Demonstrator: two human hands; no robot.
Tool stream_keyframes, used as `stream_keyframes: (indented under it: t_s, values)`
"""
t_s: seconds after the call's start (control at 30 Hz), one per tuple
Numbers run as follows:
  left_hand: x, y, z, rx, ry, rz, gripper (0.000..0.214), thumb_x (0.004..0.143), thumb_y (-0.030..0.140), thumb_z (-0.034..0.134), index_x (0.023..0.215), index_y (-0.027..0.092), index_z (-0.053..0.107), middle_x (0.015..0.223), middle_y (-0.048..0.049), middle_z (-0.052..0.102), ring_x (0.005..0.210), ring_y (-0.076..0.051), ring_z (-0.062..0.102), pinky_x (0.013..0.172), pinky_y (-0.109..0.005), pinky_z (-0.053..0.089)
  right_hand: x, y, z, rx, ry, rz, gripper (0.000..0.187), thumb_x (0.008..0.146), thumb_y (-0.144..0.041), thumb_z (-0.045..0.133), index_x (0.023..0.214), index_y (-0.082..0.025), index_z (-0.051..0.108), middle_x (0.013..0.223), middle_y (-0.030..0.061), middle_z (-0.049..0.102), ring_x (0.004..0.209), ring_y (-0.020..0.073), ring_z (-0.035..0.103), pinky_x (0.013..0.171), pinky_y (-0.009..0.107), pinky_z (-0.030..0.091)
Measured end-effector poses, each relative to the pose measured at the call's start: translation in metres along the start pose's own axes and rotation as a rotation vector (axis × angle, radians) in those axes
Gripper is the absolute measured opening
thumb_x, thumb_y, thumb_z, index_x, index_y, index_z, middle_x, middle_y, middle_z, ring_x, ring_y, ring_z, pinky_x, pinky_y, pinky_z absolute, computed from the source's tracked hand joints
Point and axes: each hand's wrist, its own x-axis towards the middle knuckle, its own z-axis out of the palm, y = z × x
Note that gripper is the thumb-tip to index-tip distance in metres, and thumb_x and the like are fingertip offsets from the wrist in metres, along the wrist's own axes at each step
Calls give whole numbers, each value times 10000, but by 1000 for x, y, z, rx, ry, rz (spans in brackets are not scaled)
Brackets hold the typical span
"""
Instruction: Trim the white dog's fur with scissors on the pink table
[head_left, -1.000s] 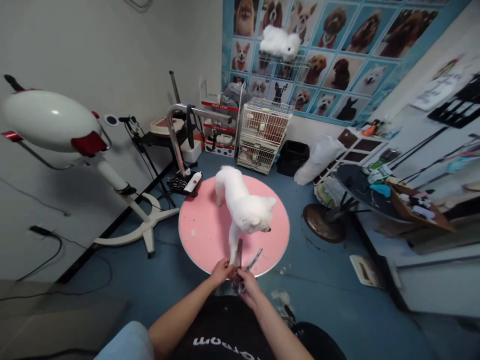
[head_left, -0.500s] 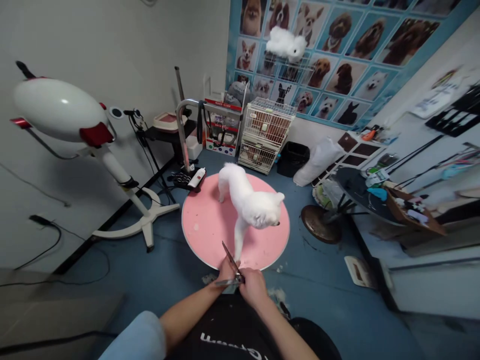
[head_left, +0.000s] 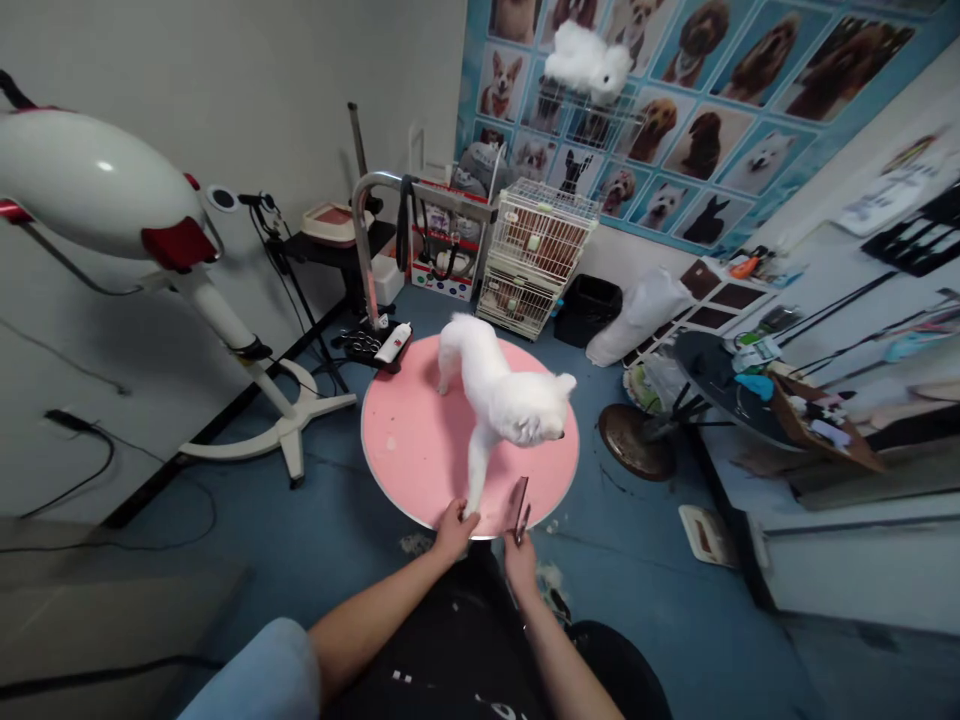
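Observation:
A white, fluffy dog [head_left: 486,375] stands on a round pink grooming table [head_left: 405,470], its head turned to the right. My left hand [head_left: 454,530] is closed around the lower end of the dog's near front leg, at the table's front edge. Just to the right, my right hand [head_left: 520,562] grips a flat metal comb [head_left: 517,500] that points up over the table edge, apart from the dog. A slim metal piece beside the comb, perhaps part of the scissors, shows in the same hand; its shape is partly hidden.
A black tool tray [head_left: 360,345] with scissors and a white clipper [head_left: 394,343] adjoins the table's left rim, below a metal grooming arm [head_left: 364,250]. A large stand dryer [head_left: 97,185] is at left. Wire cages [head_left: 536,245] stand behind; a dark round table [head_left: 709,365] is at right.
My hands have moved apart. The left has closed on the dog's front paw; the right has shifted right and now holds the comb upright, where open scissors showed across both hands before.

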Motion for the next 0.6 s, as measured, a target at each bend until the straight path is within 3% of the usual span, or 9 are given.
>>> stream_keyframes:
  t_s: [0.07,0.17,0.27,0.33,0.4,0.47,0.53,0.6]
  values:
    - [0,2,5,-15,-33,-24,227,696,282,734,766,201,534,696,47,550,675,-138,535,685,-264,430,29,-2,-9,-69,-27,76,337,889,-426,497,807,-204,737,738,129,722,693,270,682,653,344,463]
    - [0,8,15,-25,-107,-65,287,674,293,777,702,202,506,618,65,522,616,-126,519,653,-254,413,51,-11,-15,-11,-41,25,376,832,-535,560,742,-206,718,674,104,691,697,263,666,644,328,446]
    - [-4,22,18,-19,-298,-52,253,727,352,769,742,184,581,648,21,620,653,-160,601,684,-279,462,44,-15,-8,239,-204,35,481,730,-690,617,742,-214,687,508,16,565,527,205,547,543,294,387]
    - [-7,43,14,147,-467,3,203,824,363,687,802,163,666,723,-26,701,724,-189,657,718,-295,490,35,-17,-4,393,-266,64,513,672,-744,648,668,-233,608,459,-25,474,453,155,430,495,276,324]
    - [-7,76,11,484,-602,128,240,906,305,572,797,151,720,770,-55,740,774,-202,680,750,-301,498,31,-20,-8,512,-243,73,533,650,-761,664,641,-238,563,465,-44,431,446,128,365,485,267,283]
    - [0,119,20,883,-673,370,320,940,234,494,765,151,748,826,-90,765,832,-222,699,811,-325,500,35,-25,-23,555,-198,81,538,635,-756,686,672,-227,599,478,-50,418,460,124,351,490,267,265]
    - [13,164,47,1179,-786,682,280,945,253,531,902,160,792,984,-135,782,980,-263,708,901,-358,496,41,-29,-45,537,-138,78,531,609,-718,731,727,-204,662,488,-49,436,485,130,366,504,269,270]
    - [27,200,88,1420,-966,883,235,899,288,629,992,150,795,1072,-172,777,1062,-302,698,935,-382,493,44,-34,-69,517,-32,59,525,604,-671,758,786,-181,707,499,-47,464,510,135,388,518,269,287]
